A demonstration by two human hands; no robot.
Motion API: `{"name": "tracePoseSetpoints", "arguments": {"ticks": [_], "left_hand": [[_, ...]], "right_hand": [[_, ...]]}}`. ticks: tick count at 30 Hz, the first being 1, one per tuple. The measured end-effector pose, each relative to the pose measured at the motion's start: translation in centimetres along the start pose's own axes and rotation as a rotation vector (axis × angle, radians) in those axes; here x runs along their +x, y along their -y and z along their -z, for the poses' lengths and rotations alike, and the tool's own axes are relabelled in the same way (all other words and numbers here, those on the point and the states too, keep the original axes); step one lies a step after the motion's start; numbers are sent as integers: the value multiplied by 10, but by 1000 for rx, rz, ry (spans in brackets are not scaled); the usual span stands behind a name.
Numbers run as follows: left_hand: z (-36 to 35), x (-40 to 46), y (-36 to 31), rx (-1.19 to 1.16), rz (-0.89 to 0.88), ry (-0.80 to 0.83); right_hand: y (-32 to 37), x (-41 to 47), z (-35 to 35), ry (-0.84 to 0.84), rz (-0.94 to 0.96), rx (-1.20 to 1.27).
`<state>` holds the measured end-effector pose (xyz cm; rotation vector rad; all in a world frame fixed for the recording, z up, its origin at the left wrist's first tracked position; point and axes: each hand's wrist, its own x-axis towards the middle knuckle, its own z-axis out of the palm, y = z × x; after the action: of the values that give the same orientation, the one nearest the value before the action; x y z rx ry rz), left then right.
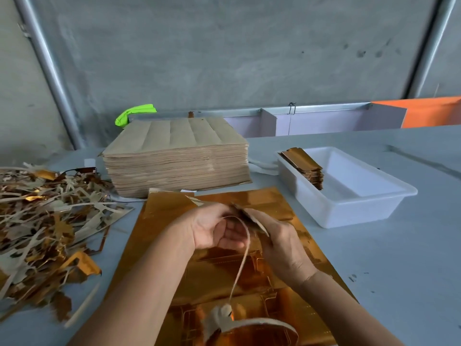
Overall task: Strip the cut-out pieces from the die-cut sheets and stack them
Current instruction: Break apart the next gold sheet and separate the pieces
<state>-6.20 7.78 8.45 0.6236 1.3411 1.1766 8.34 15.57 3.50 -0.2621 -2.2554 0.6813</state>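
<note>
Now mid-strip: both hands — left hand (219, 229), right hand (282, 243) — pinch a cut-out piece (252, 218), fingers closed round it; next, free the trailing strip (243, 255), then stack it in the tray (349, 211).

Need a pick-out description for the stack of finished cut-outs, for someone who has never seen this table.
Start at the tall stack of brown sheets at the back of the grey table. To its right sits a white plastic tray. The stack of finished cut-outs stands against the tray's left inner wall: narrow gold-brown pieces, neatly piled, unlike the loose tangle of scrap strips at far left.
</note>
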Motion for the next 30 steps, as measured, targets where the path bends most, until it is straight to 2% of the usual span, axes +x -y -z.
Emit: {"name": "tracePoseSetpoints", "arguments": {"ticks": [2,5,8,12,14,17,19,22,25,27,29,30], "left_hand": [[-1,-3,3,-115,-52,-18],[-7,-10,9,-254,-85,31],[-15,-16,13,-208,-78,61],[-8,-20,15,-23,-41,-99],[5,-22,14,40,-70,-164],[21,-25,10,69,-158,-265],[29,-23,9,51,-212,-417],[38,-14,12,59,-257,-621],[49,-6,19,43,-309,-783],[59,-3,24,77,-360,-936],[72,-1,33,341,-345,-1125],[77,-1,38,496,-313,-1160]], "right_hand": [[-1,2,0,-60,-80,-93],[-4,6,-2,-92,-75,-311],[3,12,-3,-59,-56,-398],[-2,13,4,9,-132,-392],[-10,12,11,16,-219,-313],[-24,15,26,-51,-529,2],[-30,18,36,-132,-751,288],[-30,17,48,-273,-973,597],[-35,12,60,-414,-1086,724],[-38,6,67,-492,-1093,733],[-37,-2,71,-512,-1080,733],[-35,-6,71,-499,-1086,738]]}}
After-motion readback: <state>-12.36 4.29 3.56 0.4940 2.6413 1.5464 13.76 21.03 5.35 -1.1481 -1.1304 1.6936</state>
